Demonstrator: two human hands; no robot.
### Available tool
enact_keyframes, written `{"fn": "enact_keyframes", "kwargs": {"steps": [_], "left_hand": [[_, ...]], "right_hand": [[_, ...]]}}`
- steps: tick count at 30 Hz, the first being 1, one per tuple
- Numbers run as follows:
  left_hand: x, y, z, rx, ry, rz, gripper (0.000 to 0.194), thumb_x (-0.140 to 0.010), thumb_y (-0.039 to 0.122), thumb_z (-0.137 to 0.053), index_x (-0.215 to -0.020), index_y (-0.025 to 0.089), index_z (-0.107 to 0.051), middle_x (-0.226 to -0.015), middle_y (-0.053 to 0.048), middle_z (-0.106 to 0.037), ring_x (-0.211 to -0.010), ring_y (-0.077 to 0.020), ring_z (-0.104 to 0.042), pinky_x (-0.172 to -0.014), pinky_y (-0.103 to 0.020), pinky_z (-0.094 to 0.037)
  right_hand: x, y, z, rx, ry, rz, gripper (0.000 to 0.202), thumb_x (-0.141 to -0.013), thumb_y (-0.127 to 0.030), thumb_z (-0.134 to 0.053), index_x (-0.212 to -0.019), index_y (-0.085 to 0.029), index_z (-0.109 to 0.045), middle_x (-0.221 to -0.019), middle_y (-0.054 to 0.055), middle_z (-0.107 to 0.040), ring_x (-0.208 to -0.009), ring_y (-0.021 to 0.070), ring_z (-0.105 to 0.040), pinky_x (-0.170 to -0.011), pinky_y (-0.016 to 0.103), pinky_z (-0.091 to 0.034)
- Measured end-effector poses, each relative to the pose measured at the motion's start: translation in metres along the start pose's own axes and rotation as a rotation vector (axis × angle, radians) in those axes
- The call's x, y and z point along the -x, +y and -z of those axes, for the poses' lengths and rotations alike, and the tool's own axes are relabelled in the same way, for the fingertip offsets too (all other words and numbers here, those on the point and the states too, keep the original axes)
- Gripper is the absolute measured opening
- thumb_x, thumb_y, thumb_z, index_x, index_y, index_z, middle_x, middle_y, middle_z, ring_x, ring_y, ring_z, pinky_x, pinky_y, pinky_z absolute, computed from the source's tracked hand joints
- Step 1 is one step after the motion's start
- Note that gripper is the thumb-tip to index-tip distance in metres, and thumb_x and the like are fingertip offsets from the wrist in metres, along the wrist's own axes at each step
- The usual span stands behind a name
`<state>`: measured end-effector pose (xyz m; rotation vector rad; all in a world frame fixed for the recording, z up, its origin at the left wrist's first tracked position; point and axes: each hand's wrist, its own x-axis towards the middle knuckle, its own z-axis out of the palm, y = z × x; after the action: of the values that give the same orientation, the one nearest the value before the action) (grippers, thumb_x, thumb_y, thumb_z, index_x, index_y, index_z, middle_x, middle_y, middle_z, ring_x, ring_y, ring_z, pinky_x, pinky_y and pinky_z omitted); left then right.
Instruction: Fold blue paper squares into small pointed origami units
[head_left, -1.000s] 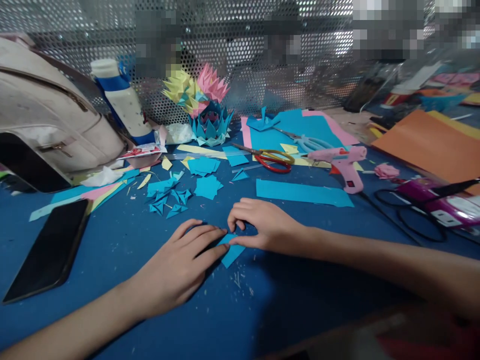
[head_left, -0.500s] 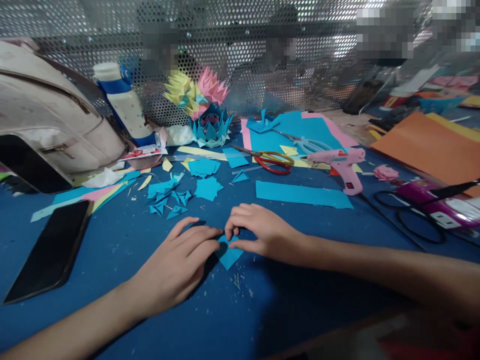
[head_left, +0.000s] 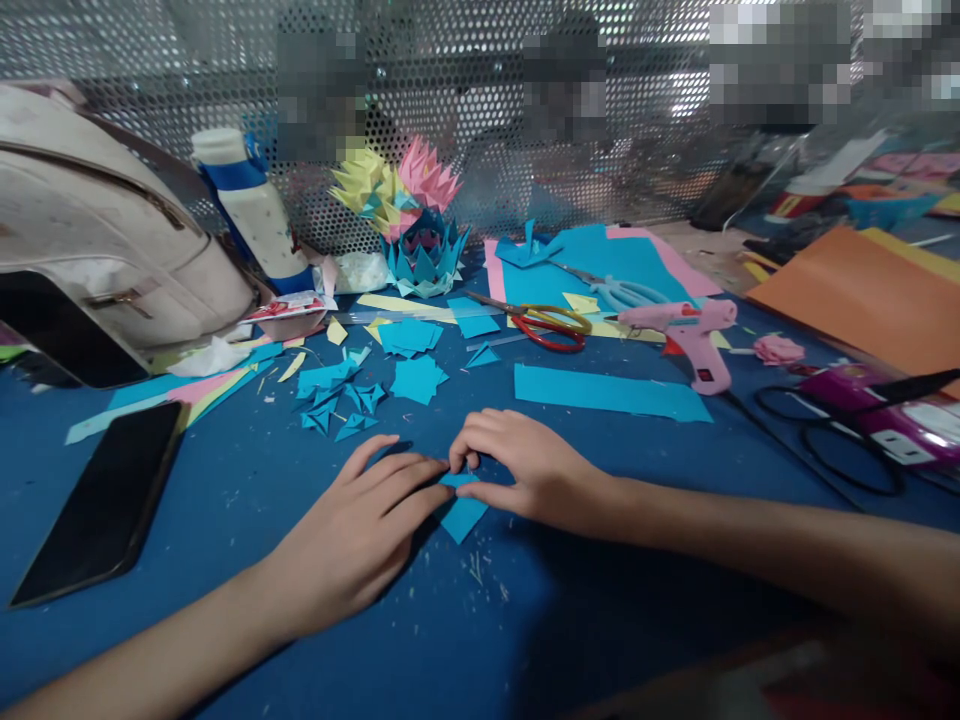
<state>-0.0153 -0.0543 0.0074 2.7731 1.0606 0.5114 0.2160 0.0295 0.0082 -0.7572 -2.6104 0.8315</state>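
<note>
Spread under everything, the blue table carries a pale bag at the far left, a black phone nearer me on that side, a long blue paper strip ahead of my right hand, a pink glue gun just beyond that strip, and red-and-yellow scissors to the gun's left. Close in front of me, my left hand lies flat with fingers stretched, pressing the left edge of a small blue paper piece, while my right hand curls loosely, thumb and fingertips pinning the same piece's top against the table, neither hand lifting it.
</note>
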Motion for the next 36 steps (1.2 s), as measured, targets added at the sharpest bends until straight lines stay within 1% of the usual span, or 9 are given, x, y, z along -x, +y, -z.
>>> {"fn": "enact_keyframes", "kwargs": {"steps": [3, 9, 13, 18, 23, 27, 30, 32, 36], "left_hand": [[0.0005, -0.0004, 0.001, 0.013, 0.0, 0.001, 0.043, -0.095, 0.005, -0.039, -0.134, 0.017, -0.05, -0.136, -0.01, -0.059, -0.13, -0.0226, -0.049, -0.118, -0.05, -0.023], [-0.0016, -0.0005, 0.0037, 0.096, -0.034, 0.031, 0.042, -0.096, 0.008, -0.041, -0.134, 0.022, -0.051, -0.135, -0.007, -0.059, -0.129, -0.0212, -0.05, -0.119, -0.051, -0.023], [-0.0013, -0.0009, 0.0038, 0.118, -0.03, 0.024, 0.042, -0.096, 0.006, -0.04, -0.133, 0.022, -0.053, -0.137, -0.008, -0.057, -0.129, -0.0209, -0.05, -0.12, -0.052, -0.019], [0.0007, -0.0017, 0.0034, 0.114, -0.03, 0.003, 0.045, -0.093, 0.005, -0.041, -0.133, 0.022, -0.053, -0.135, -0.009, -0.057, -0.126, -0.0227, -0.052, -0.118, -0.056, -0.02], [0.0012, -0.0017, 0.0022, 0.113, -0.01, 0.005, 0.045, -0.094, 0.004, -0.04, -0.133, 0.022, -0.053, -0.133, -0.009, -0.058, -0.124, -0.0216, -0.052, -0.119, -0.055, -0.018], [0.0009, -0.0009, 0.0026, 0.115, -0.011, -0.006, 0.044, -0.093, 0.004, -0.041, -0.132, 0.02, -0.054, -0.131, -0.01, -0.058, -0.124, -0.0216, -0.053, -0.12, -0.054, -0.018], [-0.0001, -0.0006, 0.0034, 0.116, -0.028, -0.002, 0.042, -0.093, 0.004, -0.041, -0.13, 0.019, -0.055, -0.126, -0.01, -0.059, -0.121, -0.0214, -0.054, -0.12, -0.054, -0.019], [-0.0007, -0.0007, 0.0037, 0.123, -0.046, -0.005, 0.043, -0.093, 0.004, -0.041, -0.131, 0.019, -0.054, -0.122, -0.009, -0.06, -0.118, -0.0207, -0.055, -0.12, -0.054, -0.019], [-0.0016, -0.0008, 0.0045, 0.15, -0.058, -0.014, 0.046, -0.093, 0.005, -0.041, -0.136, 0.018, -0.049, -0.118, -0.008, -0.061, -0.114, -0.0197, -0.056, -0.121, -0.052, -0.018]], "right_hand": [[-0.0003, 0.0004, 0.0004, -0.013, -0.013, -0.004, 0.014, -0.087, -0.021, -0.072, -0.096, -0.019, -0.062, -0.092, 0.0, -0.061, -0.086, 0.0151, -0.053, -0.079, 0.029, -0.034], [-0.0004, -0.0005, 0.0024, -0.029, -0.044, -0.007, 0.01, -0.086, -0.015, -0.07, -0.092, -0.02, -0.064, -0.087, -0.001, -0.062, -0.085, 0.0148, -0.053, -0.081, 0.03, -0.032], [0.0015, -0.0001, 0.0011, -0.03, -0.022, 0.011, 0.011, -0.087, -0.018, -0.071, -0.094, -0.019, -0.062, -0.092, 0.0, -0.061, -0.087, 0.0151, -0.052, -0.081, 0.029, -0.033], [0.0039, 0.0016, -0.0007, 0.009, 0.012, 0.069, 0.016, -0.087, -0.023, -0.073, -0.095, -0.017, -0.06, -0.093, 0.001, -0.06, -0.087, 0.0156, -0.051, -0.079, 0.028, -0.034], [0.0033, 0.0025, -0.001, 0.039, 0.014, 0.078, 0.016, -0.087, -0.024, -0.073, -0.095, -0.017, -0.061, -0.093, 0.001, -0.06, -0.085, 0.0152, -0.051, -0.078, 0.029, -0.033], [0.0018, 0.0032, -0.0012, -0.004, 0.0, 0.057, 0.014, -0.088, -0.025, -0.072, -0.093, -0.018, -0.061, -0.09, 0.0, -0.06, -0.084, 0.0148, -0.052, -0.079, 0.029, -0.033], [0.0012, 0.0025, -0.0001, -0.038, 0.004, 0.058, 0.011, -0.087, -0.019, -0.072, -0.09, -0.018, -0.061, -0.088, -0.001, -0.061, -0.084, 0.0144, -0.053, -0.08, 0.029, -0.034], [0.0008, 0.0015, 0.0012, -0.068, 0.005, 0.082, 0.009, -0.087, -0.015, -0.07, -0.088, -0.018, -0.062, -0.087, -0.001, -0.062, -0.085, 0.0142, -0.053, -0.082, 0.029, -0.035], [-0.0006, 0.0, 0.0036, -0.155, 0.021, 0.137, 0.006, -0.089, -0.013, -0.068, -0.088, -0.018, -0.064, -0.086, -0.002, -0.067, -0.083, 0.0137, -0.053, -0.081, 0.027, -0.037]]}}
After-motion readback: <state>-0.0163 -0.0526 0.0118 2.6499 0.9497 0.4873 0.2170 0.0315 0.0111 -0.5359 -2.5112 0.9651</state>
